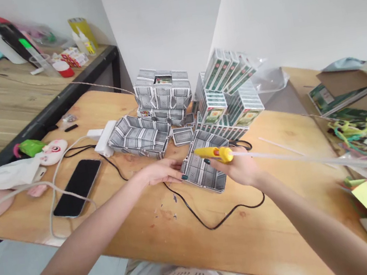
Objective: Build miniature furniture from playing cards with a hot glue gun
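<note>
Nearest, a black cord (215,228) looped across the desk (134,224). Just beyond its curve, at the desk's middle, was an open-topped card box (207,181), its left edge pinched narrowly in the fingers of the left hand (161,172). It seemed light, fairly stiff and slick-faced, likely fragile at the seams; the wall rims looked the best hold. Its hollow faced up, and its long axis appeared to run away from the person, leaning right. Over it, the right hand (242,165) gripped a yellow glue gun (212,152), nozzle pointing left. Farther off stood a second tray (140,137) and stacked card packs (215,104).
</note>
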Demonstrator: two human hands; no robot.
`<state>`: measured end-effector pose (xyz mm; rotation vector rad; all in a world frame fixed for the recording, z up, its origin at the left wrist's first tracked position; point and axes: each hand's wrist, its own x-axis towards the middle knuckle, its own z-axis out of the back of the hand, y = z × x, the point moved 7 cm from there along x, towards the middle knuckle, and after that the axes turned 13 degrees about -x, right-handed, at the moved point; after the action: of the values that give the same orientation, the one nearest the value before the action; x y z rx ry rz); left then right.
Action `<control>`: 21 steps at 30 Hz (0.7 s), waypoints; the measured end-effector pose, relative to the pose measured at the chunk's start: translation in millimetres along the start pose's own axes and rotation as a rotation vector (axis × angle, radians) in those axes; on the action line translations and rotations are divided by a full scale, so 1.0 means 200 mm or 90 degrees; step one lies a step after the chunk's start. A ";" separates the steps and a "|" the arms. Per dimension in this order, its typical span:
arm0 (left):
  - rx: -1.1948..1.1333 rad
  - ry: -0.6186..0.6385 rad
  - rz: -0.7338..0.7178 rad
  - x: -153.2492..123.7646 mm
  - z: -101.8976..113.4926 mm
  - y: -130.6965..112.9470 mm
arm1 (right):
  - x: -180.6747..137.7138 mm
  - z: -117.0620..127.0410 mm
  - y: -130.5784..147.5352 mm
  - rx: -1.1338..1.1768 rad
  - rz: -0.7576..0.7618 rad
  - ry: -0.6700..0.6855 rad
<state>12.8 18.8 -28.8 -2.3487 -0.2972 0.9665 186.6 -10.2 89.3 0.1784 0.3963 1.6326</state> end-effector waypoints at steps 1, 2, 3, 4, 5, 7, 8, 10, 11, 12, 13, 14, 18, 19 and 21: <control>0.000 -0.004 -0.004 0.00 0.00 0.00 | -0.03 -0.01 -0.06 0.066 -0.038 -0.007; -0.002 -0.008 -0.008 0.00 0.00 0.00 | -0.08 -0.02 -0.13 0.135 -0.085 -0.015; -0.005 -0.012 -0.012 -0.01 0.00 0.00 | -0.12 -0.05 -0.21 0.203 -0.142 -0.025; -0.008 -0.018 -0.016 -0.01 0.00 0.00 | -0.18 -0.08 -0.28 0.268 -0.193 -0.037; -0.012 -0.027 -0.018 -0.01 0.00 0.00 | -0.24 -0.11 -0.36 0.335 -0.240 -0.066; -0.025 -0.048 -0.024 -0.01 0.00 0.00 | -0.36 -0.17 -0.51 0.486 -0.326 -0.172; -0.033 -0.056 -0.027 -0.01 -0.01 0.01 | -0.44 -0.22 -0.58 0.553 -0.374 -0.231; -0.046 -0.066 -0.029 -0.01 -0.01 0.01 | -0.56 -0.34 -0.68 0.651 -0.459 -0.265; -0.050 -0.070 -0.028 -0.01 -0.01 0.01 | -0.61 -0.39 -0.71 0.680 -0.500 -0.265; -0.052 -0.074 -0.025 -0.01 -0.02 0.02 | -0.65 -0.44 -0.73 0.704 -0.525 -0.247; -0.052 -0.080 -0.022 -0.01 -0.02 0.02 | -0.68 -0.48 -0.73 0.721 -0.528 -0.222; -0.051 -0.086 -0.020 0.00 -0.02 0.02 | -0.70 -0.50 -0.73 0.729 -0.525 -0.195; -0.034 -0.105 -0.018 0.00 -0.03 0.01 | -0.74 -0.49 -0.76 0.612 -0.563 -0.147; -0.029 -0.109 -0.019 -0.01 -0.04 0.01 | -0.75 -0.48 -0.78 0.556 -0.582 -0.142; -0.022 -0.116 -0.022 -0.01 -0.04 0.00 | -0.75 -0.45 -0.85 0.452 -0.574 -0.137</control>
<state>17.3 14.1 -23.2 -2.2821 -0.4284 1.1699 328.5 -163.1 -37.5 0.6039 0.7472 0.5334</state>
